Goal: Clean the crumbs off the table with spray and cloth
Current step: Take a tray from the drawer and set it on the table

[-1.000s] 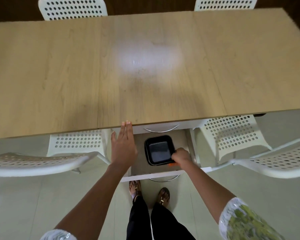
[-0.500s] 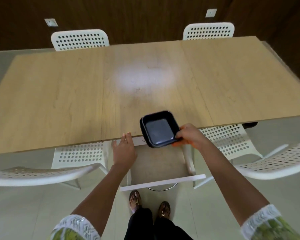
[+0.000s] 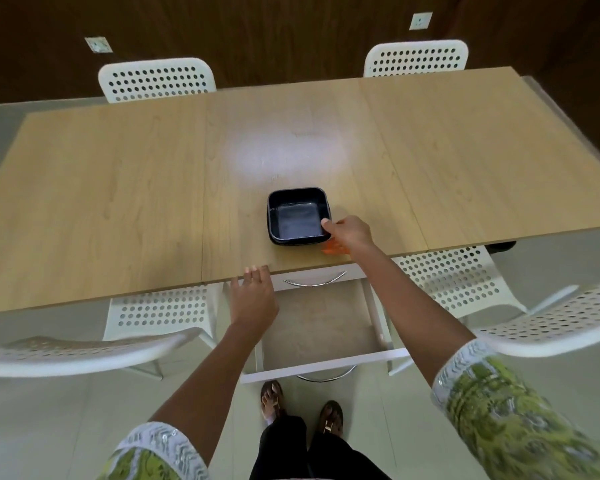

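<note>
A long wooden table (image 3: pixel 118 202) fills most of the view, with a pale sheen at its middle and white perforated chairs (image 3: pixel 156 79) tucked in along its far and near sides. Under the near edge a white drawer (image 3: pixel 321 327) stands pulled out, its floor bare, and the person's feet show on the floor just below it. On the tabletop near that edge sits a black square tray (image 3: pixel 298 216), upright and resting flat on the wood. The right hand (image 3: pixel 349 233) reaches over the table and pinches the tray's near right corner, thumb on the rim. Beneath that hand, touching the tray's corner, lies something small and orange (image 3: pixel 333 249); it may be a cloth, though too little of it shows to be sure, and whether the fingers grip it as well cannot be told. The left hand (image 3: pixel 253 299) rests with straight fingers on the table's near edge, holding nothing, well apart from the tray.
</note>
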